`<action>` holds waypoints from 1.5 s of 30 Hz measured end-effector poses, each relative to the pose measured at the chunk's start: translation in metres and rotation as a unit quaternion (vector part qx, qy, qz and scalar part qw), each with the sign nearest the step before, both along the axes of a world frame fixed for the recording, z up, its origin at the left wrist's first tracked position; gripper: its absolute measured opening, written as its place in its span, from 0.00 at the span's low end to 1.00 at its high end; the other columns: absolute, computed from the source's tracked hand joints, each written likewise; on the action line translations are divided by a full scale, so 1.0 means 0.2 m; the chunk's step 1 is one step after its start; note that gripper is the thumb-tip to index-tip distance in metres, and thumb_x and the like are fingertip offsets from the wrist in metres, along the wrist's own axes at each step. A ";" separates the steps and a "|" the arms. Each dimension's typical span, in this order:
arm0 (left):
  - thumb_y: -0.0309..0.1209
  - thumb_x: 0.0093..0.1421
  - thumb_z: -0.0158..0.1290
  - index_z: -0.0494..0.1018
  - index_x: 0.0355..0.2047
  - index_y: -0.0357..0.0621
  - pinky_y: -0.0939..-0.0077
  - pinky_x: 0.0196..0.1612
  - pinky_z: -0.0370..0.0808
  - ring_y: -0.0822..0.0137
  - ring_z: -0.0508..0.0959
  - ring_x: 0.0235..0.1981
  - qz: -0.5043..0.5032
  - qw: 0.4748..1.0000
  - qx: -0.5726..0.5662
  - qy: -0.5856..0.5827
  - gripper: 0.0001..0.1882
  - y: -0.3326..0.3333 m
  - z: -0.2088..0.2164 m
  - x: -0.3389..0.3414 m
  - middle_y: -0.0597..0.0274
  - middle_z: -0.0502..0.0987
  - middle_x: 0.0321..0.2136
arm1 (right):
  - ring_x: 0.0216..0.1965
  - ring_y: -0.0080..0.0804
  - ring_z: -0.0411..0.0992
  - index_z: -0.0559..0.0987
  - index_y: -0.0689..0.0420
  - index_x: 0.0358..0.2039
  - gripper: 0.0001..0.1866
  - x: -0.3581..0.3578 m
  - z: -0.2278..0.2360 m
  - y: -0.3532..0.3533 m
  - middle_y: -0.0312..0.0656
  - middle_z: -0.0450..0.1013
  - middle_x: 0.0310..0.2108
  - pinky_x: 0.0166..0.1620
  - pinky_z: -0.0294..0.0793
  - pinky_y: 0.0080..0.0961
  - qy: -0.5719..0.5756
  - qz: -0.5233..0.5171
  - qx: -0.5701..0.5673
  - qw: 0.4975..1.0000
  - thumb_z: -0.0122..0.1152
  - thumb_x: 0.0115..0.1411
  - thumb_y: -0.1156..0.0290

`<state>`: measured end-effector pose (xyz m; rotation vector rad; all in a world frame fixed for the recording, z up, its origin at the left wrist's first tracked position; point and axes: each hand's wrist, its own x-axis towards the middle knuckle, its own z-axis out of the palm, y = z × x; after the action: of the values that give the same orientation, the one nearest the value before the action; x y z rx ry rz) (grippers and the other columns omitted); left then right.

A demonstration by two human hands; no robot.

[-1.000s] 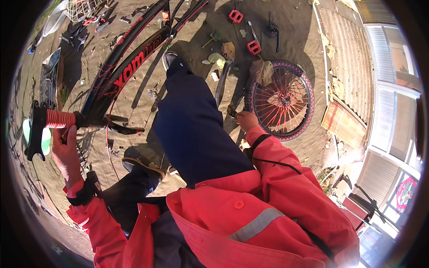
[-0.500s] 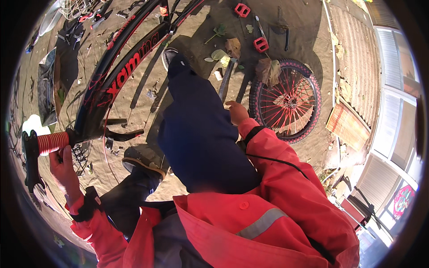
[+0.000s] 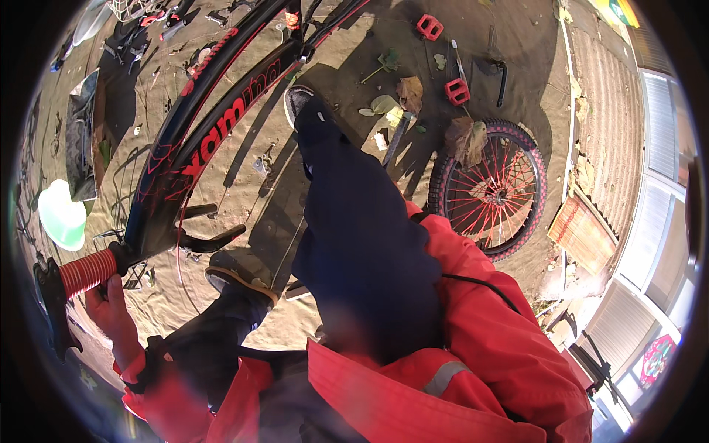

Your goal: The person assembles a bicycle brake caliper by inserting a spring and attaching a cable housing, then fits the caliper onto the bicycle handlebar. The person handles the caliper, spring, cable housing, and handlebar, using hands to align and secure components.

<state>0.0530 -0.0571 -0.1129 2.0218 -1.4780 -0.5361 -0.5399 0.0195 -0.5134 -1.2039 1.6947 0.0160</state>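
A black bicycle frame (image 3: 159, 184) with red markings slants up from the left side. At its lower end is a red ribbed tube (image 3: 88, 273), with a black end piece (image 3: 55, 310) beyond it. My left hand (image 3: 114, 317) is closed against the underside of this tube, its fingers together and pointing up; part of the grip is hidden. My right arm (image 3: 473, 269), in a red sleeve, runs behind my raised dark-trousered leg (image 3: 369, 244), which hides the right hand. Right of that leg lies a bicycle wheel (image 3: 491, 190) with red spokes.
Two red pedals (image 3: 430, 27) lie beyond the wheel, near a black crank arm (image 3: 503, 85). Dry leaves are scattered there. A pale green bowl-like object (image 3: 62, 215) sits at far left. Loose parts (image 3: 125, 52) lie at upper left. A wooden board (image 3: 583, 232) is at right.
My right hand, seen beside my knee earlier, is now hidden behind the leg. My left hand stays at the red ribbed tube. The view has shifted, moving the scene slightly right and down.
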 end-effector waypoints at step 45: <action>0.27 0.67 0.62 0.76 0.53 0.39 0.79 0.43 0.72 0.77 0.76 0.38 -0.024 0.995 -0.010 0.099 0.16 -0.08 0.10 -0.42 0.67 0.82 0.38 | 0.31 0.16 0.76 0.78 0.58 0.38 0.09 -0.39 2.25 -0.90 0.34 0.79 0.32 0.35 0.74 0.16 -0.020 -0.242 -0.594 0.767 0.71 0.62 0.78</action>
<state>-0.0302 -0.0731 -0.0929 1.8625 -1.4096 -0.7161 -0.6172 -0.1596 -0.0640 -1.5126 1.9237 -1.6041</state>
